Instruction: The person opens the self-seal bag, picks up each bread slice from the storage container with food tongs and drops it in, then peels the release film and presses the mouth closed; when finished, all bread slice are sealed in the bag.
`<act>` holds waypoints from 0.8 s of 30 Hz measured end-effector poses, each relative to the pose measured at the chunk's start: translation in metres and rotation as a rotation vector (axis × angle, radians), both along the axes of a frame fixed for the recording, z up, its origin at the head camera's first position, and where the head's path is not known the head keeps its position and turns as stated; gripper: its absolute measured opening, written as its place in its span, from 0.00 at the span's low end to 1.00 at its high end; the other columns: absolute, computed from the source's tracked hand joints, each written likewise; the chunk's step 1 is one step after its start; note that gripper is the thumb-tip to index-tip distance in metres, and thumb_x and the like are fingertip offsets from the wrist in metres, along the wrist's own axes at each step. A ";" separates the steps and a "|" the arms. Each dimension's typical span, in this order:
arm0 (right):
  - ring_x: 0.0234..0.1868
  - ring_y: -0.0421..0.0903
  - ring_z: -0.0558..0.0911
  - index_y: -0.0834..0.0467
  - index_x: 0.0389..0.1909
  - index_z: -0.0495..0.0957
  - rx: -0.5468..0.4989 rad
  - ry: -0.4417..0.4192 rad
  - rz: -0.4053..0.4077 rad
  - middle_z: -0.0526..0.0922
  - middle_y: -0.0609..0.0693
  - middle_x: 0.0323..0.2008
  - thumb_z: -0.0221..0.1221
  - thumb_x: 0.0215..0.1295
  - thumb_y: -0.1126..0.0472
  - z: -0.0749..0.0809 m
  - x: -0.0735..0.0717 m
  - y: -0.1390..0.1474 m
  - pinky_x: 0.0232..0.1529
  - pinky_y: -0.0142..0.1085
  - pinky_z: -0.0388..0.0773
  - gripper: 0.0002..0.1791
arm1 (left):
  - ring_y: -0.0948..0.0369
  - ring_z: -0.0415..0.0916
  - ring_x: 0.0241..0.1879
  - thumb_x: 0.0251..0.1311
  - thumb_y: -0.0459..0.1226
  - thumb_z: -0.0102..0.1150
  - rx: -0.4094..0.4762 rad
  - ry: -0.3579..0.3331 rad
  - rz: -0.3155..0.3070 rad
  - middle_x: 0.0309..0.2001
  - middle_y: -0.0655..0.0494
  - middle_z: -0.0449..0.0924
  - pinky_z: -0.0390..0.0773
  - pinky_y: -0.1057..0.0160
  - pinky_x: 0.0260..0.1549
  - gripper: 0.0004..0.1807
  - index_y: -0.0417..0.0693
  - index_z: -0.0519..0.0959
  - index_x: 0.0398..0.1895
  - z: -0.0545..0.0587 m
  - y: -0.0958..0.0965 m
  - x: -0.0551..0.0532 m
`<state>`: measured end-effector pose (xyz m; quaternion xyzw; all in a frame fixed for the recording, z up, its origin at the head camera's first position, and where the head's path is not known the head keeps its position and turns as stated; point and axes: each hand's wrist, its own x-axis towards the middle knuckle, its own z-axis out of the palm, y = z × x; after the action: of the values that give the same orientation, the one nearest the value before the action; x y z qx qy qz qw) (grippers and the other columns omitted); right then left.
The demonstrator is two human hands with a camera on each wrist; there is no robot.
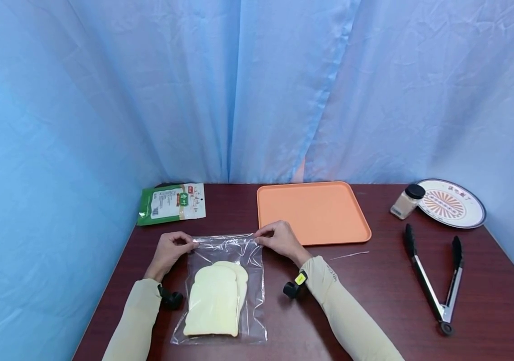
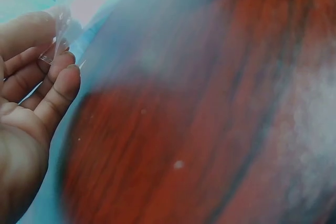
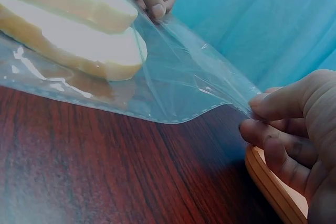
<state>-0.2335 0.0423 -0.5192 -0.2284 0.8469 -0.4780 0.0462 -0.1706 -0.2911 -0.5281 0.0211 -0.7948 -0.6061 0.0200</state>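
From the head we look forward and down over the table (image 1: 374, 281); each wrist view sits close and low, sharing the clear bag (image 3: 178, 77) with it.

Clear glossy plastic bag (image 1: 225, 250) on a dark, smooth wood-grain table (image 1: 374, 301).

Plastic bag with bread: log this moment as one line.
left hand pinches bag corner | right hand pinches other corner | plastic bag flat on table | bread slices inside | orange tray beyond
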 end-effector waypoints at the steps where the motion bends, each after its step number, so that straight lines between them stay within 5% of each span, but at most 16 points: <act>1: 0.28 0.32 0.83 0.53 0.32 0.90 -0.001 0.001 -0.004 0.91 0.48 0.31 0.71 0.56 0.62 0.000 0.000 0.000 0.39 0.26 0.77 0.03 | 0.67 0.76 0.26 0.56 0.30 0.71 0.002 -0.005 0.012 0.26 0.58 0.83 0.80 0.71 0.30 0.05 0.36 0.83 0.29 0.000 0.000 0.000; 11: 0.27 0.33 0.82 0.58 0.34 0.89 -0.045 -0.012 -0.017 0.90 0.53 0.31 0.70 0.57 0.64 -0.002 0.001 0.000 0.33 0.27 0.80 0.04 | 0.69 0.78 0.24 0.56 0.25 0.68 0.048 -0.036 0.041 0.23 0.66 0.79 0.82 0.69 0.28 0.16 0.36 0.68 0.36 0.001 0.001 0.001; 24: 0.30 0.38 0.86 0.63 0.47 0.77 -0.074 -0.049 0.004 0.89 0.55 0.30 0.69 0.59 0.67 -0.004 0.002 0.001 0.35 0.27 0.77 0.16 | 0.67 0.83 0.24 0.58 0.23 0.64 0.150 -0.057 0.008 0.25 0.66 0.84 0.85 0.66 0.28 0.16 0.38 0.65 0.37 0.000 -0.003 0.002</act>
<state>-0.2316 0.0429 -0.5232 -0.2197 0.8269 -0.5142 0.0595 -0.1685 -0.2945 -0.5279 0.0432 -0.7474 -0.6630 -0.0018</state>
